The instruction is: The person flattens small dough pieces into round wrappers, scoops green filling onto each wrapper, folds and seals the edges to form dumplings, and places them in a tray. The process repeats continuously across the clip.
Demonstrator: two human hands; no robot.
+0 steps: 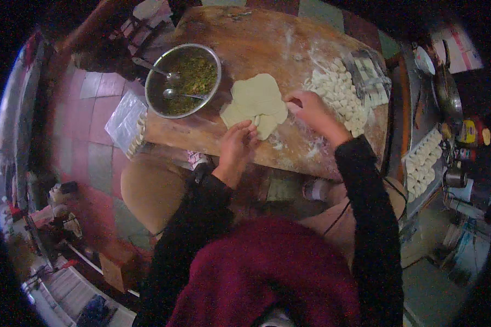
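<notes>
Several thin, pale dumpling wrappers (255,95) lie overlapping in a flower-like cluster on the floured wooden board (256,32). At the cluster's near edge is my left hand (237,150), its fingertips closed on the rim of a wrapper. My right hand (315,113) is at the right side of the cluster, thumb and fingers pinched together at a wrapper's edge. Just left of the wrappers stands a steel bowl (218,60) of chopped green filling (195,76). Two metal spoons rest in it, one spoon (172,94) lying on the filling.
Many small white dough pieces (335,90) are spread at the board's right, beside a clear plastic sheet (370,73). Shaped dumplings (423,163) fill a tray farther right, near jars (468,132). More dumplings (138,136) sit by a plastic bag (124,120) left of the board.
</notes>
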